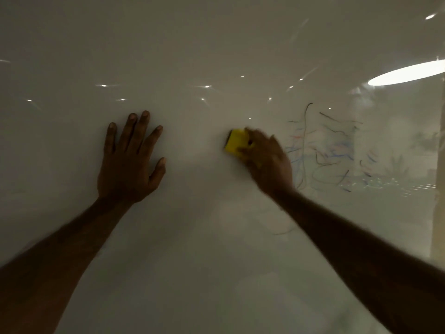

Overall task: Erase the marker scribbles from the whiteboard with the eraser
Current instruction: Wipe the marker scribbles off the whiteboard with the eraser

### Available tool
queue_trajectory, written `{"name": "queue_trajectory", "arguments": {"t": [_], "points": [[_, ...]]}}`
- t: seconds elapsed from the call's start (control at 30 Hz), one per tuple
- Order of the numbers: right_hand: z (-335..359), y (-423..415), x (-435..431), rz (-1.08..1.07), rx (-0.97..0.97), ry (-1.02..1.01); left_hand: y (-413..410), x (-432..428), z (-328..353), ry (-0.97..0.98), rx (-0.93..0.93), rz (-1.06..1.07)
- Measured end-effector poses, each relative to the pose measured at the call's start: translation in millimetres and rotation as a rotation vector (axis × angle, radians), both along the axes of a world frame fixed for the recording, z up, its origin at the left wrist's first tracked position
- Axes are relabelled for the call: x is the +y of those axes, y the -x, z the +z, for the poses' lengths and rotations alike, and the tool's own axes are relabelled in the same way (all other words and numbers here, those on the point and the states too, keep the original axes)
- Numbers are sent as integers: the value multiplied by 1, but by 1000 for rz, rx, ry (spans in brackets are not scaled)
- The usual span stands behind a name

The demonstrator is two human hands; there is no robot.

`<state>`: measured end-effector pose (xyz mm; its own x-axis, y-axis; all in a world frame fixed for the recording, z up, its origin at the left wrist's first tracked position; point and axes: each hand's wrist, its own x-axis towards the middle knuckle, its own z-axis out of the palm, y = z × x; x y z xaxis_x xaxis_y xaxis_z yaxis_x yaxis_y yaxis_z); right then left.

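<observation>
A glossy whiteboard fills the view. My right hand grips a yellow eraser with a dark felt edge and presses it on the board near the middle; the hand is blurred. Just right of that hand lie marker scribbles in black, blue and red, partly smeared. A faint thin line shows below my right forearm. My left hand lies flat on the board at centre left, fingers spread, holding nothing.
Ceiling lights reflect in the board, with a bright oval glare at the upper right. The board's right edge runs down the far right, with a pale wall beyond it.
</observation>
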<state>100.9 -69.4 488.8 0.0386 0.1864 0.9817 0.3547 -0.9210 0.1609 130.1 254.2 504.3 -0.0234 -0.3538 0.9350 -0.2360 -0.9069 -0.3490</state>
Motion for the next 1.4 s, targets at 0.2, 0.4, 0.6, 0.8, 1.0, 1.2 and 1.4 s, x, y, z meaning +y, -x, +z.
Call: {"name": "queue_trajectory", "arguments": {"t": [0.2,0.4,0.6,0.8,1.0,1.2,1.4], "points": [[14,-4,-4,33,5,-255,0,0,0,1,17,8],[-172,15,37,106,171,237,0,-1,1,1,13,1],[-189,15,-24,-1,194,613,2,-1,1,-2,9,13],[-30,14,-99,-189,83,182,2,-1,0,-10,15,28],[-7,19,-112,-133,129,-221,4,-4,-1,12,25,17],[-146,22,-100,-55,232,30,5,-29,-18,145,55,12],[-85,26,-126,-73,237,109,10,-83,-2,1,105,-35]]}}
